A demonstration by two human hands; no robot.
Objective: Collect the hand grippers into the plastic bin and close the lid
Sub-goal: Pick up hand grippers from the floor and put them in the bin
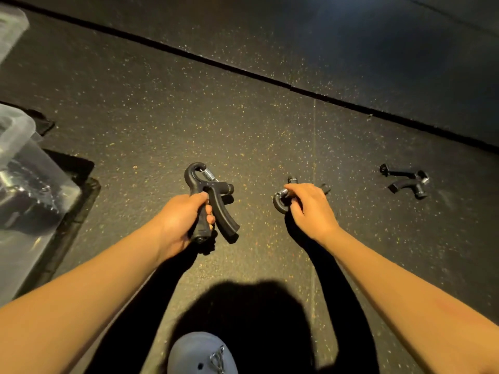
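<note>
Blue-grey shoe (201,354) lowest in frame, toe up-frame, on speckled floor (243,117). Higher up, left hand (181,217) curled tight round one handle of gripper (213,190), spring end pointing away, other handle free. Beside it, right hand (310,206) clamped down over second gripper (280,202), curled on it, loop end poking out at the thumb side; lifted or resting on floor, cannot tell. Farther right, third gripper (407,182) loose on floor, well apart from both hands. Step in hand: pick-up, mid-collection, two in grasp, one left out. Next move: carry both leftward and drop into bin (19,125), clear plastic at left edge, dark blurred items inside. Needs a long cross-reach for right hand. Then back for third gripper. Probable lid (10,28) in top-left corner, translucent, off bin; closing not yet done. No obstacle between hands and bin; only dark mat (81,168) under bin.
</note>
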